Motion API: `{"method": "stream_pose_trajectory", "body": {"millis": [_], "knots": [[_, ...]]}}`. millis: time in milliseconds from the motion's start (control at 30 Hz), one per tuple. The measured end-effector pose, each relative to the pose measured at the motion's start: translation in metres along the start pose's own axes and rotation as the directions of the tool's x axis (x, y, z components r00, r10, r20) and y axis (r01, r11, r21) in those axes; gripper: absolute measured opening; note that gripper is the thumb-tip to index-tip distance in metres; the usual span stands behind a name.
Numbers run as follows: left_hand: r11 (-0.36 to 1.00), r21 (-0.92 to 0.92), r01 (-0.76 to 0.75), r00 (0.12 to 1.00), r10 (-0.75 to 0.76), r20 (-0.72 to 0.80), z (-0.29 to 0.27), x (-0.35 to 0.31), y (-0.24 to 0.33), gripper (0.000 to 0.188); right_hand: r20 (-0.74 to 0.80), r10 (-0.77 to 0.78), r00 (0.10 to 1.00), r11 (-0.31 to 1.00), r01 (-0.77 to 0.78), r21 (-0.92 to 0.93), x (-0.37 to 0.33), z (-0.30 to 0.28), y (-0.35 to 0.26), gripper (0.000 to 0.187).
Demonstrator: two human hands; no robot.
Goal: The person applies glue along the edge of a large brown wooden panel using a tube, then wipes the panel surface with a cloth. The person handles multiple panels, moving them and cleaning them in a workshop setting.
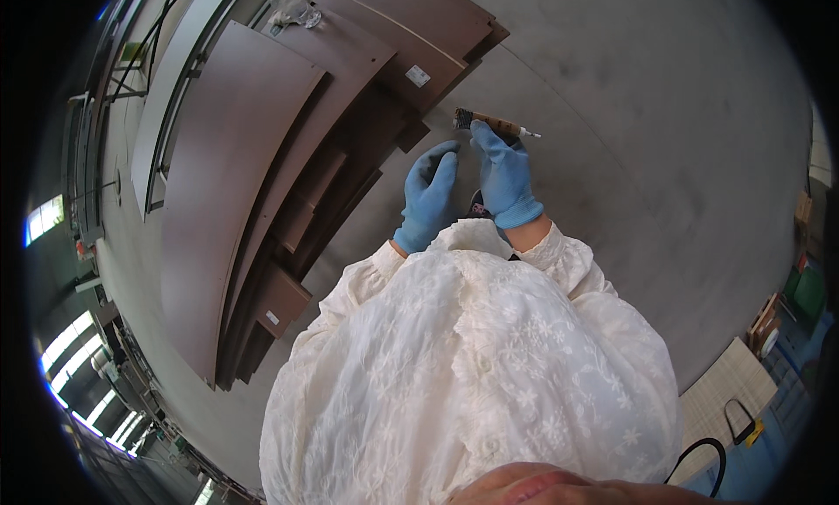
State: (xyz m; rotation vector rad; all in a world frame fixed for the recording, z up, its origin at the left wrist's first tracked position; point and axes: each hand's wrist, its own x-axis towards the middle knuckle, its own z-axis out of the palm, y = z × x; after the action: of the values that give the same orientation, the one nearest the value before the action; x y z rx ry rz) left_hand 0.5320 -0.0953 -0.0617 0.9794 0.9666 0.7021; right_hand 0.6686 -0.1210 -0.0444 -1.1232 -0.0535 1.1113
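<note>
My right hand, in a light blue work glove, is closed on a small brown tube in front of me. The tube lies roughly level, with a dark patterned end to the left and a thin white nozzle pointing right. Beside it is my left hand, gloved the same way with a dark palm coating. Its fingers curve loosely, the thumb stands a little apart from them, and I see nothing between them. The two hands do not touch. Part of a dark shoe shows between the wrists.
Stacked brown panels stretch along my left, a clear plastic bottle lying on top at the far end. A white label sticks to one panel. Grey concrete floor spreads to the right. A pale board is at the lower right.
</note>
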Motion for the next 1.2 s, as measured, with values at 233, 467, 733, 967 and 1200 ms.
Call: {"method": "stream_pose_trajectory", "body": {"millis": [233,467,733,967,1200], "knots": [[0.87,-0.468,0.155,0.987,-0.115,0.113,0.092,0.095,0.03,0.028,0.144,-0.02,0.989,0.998,0.028,-0.054,0.094,-0.017,-0.065,0.024],[0.848,-0.521,0.098,0.989,-0.025,0.146,0.212,0.224,0.061,0.027,0.105,-0.243,0.964,0.952,0.258,-0.168,0.201,-0.04,-0.18,0.027],[0.777,-0.582,0.24,0.97,-0.173,0.169,0.313,0.351,0.111,0.028,0.099,-0.229,0.968,0.947,0.245,-0.205,0.322,-0.053,-0.281,0.033],[0.777,-0.618,-0.12,0.989,0.043,-0.138,0.41,0.459,0.14,0.021,0.49,-0.248,0.836,0.853,0.428,-0.298,0.443,-0.054,-0.392,0.033],[0.744,-0.602,-0.288,0.919,0.038,-0.393,0.441,0.542,0.188,0.019,0.551,-0.028,0.834,0.927,0.228,-0.297,0.548,-0.011,-0.442,0.034]]}}
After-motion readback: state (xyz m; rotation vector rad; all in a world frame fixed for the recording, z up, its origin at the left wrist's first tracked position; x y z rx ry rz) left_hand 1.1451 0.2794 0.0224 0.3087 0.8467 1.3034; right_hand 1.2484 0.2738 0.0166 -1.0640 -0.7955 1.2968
